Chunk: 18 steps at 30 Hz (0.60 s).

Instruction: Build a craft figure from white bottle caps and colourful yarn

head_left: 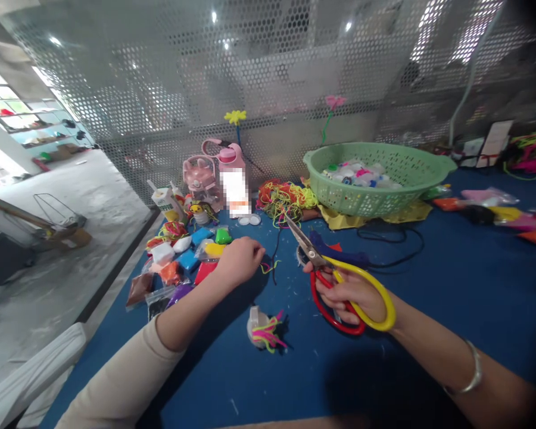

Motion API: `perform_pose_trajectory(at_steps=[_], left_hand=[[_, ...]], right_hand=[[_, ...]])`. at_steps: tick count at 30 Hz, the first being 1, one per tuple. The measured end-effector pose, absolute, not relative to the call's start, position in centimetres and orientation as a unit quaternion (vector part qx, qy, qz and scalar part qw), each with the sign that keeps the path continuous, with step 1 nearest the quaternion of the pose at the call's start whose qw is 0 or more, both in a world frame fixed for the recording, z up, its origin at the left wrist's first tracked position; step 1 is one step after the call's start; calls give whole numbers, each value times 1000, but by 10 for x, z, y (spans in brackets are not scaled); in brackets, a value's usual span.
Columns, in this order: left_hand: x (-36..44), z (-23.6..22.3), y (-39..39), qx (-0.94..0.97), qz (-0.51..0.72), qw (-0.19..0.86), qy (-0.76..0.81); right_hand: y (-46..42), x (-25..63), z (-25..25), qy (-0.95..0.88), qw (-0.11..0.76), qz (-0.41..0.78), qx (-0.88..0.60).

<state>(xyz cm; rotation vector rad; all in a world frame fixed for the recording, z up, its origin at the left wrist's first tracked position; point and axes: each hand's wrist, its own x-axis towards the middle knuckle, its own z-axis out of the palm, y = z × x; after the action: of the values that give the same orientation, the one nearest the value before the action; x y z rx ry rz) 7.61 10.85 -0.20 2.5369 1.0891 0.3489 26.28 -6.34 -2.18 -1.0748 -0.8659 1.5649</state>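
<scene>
In my right hand (352, 295) is a pair of scissors (311, 253) with one red and one yellow handle. The blades point up and to the left, and they look closed or nearly so. My left hand (243, 259) is closed over the blue table, its fingertips hidden from me; what they hold, if anything, I cannot make out. Short bits of coloured yarn (269, 267) lie right beside those fingers. Nearer to me, between both arms, sits a small pale round piece (255, 328) with pink and yellow-green yarn strands sticking out of it.
Bagged coloured clay (187, 260) lies left of my left hand. Behind are a tangled yarn heap (286, 199), a pink bottle (229, 158) and a drink cup (164, 202). A green basket (361, 199) with small plastic pieces stands back right. A perforated metal screen (272, 77) borders the table.
</scene>
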Motion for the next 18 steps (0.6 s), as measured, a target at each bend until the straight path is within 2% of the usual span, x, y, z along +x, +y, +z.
perform_pose_trajectory(at_steps=[12, 16, 18], left_hand=[[55, 2, 110, 855, 70, 355, 371], [37, -15, 109, 841, 124, 370, 376], [32, -23, 108, 823, 133, 414, 366]], right_hand=[[-65, 265, -26, -386, 480, 647, -450], [-66, 266, -27, -391, 470, 643, -461], [-67, 265, -27, -391, 461, 645, -467]])
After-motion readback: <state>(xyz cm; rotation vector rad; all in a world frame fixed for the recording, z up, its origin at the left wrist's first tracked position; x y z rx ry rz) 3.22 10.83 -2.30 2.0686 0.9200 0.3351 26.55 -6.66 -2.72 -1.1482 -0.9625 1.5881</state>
